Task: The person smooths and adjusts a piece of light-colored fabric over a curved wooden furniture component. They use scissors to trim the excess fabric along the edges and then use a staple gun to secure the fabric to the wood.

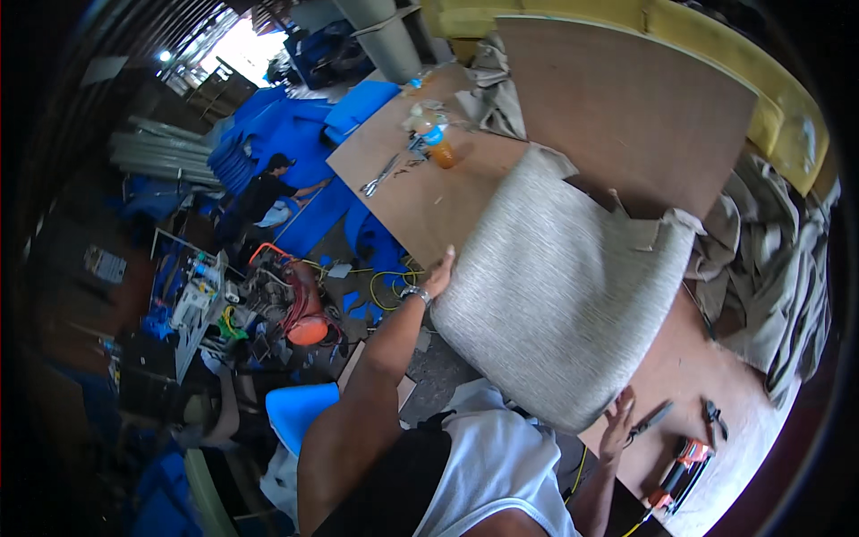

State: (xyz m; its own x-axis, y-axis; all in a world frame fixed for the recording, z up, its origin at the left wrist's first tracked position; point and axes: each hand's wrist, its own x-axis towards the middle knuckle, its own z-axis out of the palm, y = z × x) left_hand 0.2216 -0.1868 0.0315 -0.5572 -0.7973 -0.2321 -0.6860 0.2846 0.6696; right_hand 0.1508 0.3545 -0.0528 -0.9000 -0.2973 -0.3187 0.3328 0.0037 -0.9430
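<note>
Grey fabric-covered seat panel [555,295] lying across the near edge of a wooden worktable [474,192], partly overhanging.
Left hand [438,277] against the panel's left side; whether it grips cannot be determined. Right hand [617,425] at the panel's lower right edge, fingers loosely spread. Noted toward the table's right end: grey-bladed tool [652,418] beside the right hand, pliers [713,421], and orange-and-black staple gun [687,467] near the front edge.

head-worn fisheye view (dark-rimmed), downward from close above the grey cushion [557,309]
</note>
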